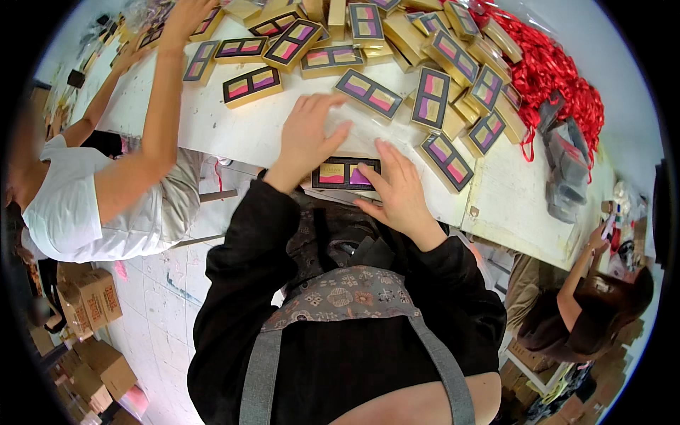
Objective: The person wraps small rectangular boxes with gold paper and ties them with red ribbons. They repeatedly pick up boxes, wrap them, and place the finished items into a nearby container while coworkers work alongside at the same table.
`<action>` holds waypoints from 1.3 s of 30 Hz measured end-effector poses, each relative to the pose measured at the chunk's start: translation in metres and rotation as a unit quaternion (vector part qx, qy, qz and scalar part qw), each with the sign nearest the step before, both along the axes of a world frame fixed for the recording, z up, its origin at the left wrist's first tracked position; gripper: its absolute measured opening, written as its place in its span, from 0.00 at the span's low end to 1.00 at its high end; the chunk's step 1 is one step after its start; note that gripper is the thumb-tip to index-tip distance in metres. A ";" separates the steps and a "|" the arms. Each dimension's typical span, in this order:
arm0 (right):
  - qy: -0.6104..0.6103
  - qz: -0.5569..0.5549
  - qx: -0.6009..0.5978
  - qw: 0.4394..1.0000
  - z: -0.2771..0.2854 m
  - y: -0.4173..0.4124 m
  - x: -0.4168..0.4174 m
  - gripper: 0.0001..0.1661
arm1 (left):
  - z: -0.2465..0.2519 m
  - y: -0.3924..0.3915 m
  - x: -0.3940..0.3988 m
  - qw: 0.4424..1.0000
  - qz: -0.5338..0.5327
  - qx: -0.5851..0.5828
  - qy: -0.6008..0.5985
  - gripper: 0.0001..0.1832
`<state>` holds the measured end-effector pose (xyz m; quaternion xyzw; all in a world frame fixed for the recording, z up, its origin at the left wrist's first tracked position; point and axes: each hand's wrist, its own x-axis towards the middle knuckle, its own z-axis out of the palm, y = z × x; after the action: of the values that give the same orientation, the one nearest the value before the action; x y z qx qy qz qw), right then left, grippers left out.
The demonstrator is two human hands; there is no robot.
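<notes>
A black-framed box (346, 186) lies at the table's near edge in front of me. It shows a pink-and-gold panel (331, 174) on the left and a shiny purple piece (358, 176) on the right. Over the box's far left side hovers my left hand (311, 133), fingers apart and holding nothing. My right hand (397, 186) spreads around the right end of the box, one fingertip at the purple piece. Part of that end is hidden beneath it. Just beyond my hands lies a gold-sided box (368, 94) with two coloured windows.
Many similar gold boxes (449, 56) are heaped across the back of the white table (494, 194). Red ribbon (558, 87) and grey pouches (566, 170) pile up at right. Another person's arm (159, 117) reaches over the table at left; a further person (589, 313) is at right.
</notes>
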<state>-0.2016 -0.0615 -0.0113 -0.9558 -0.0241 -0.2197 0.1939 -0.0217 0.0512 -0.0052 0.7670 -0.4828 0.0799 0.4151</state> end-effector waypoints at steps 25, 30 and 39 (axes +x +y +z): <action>-0.052 -0.131 0.401 0.905 0.058 -0.023 -0.100 0.22 | 0.015 0.021 -0.062 0.990 0.038 0.065 -0.116 0.26; -0.017 -0.190 0.578 0.793 0.059 -0.017 -0.096 0.18 | 0.000 0.016 -0.061 0.969 0.000 -0.028 -0.247 0.21; 0.083 -0.307 0.355 0.879 0.042 -0.038 -0.079 0.22 | -0.008 0.003 -0.067 0.965 0.005 0.012 -0.261 0.27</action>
<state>-0.2801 -0.0992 0.0308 -0.7971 0.3663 -0.1823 0.4441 -0.0885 0.0540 -0.0133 0.7271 -0.5711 0.2736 0.2652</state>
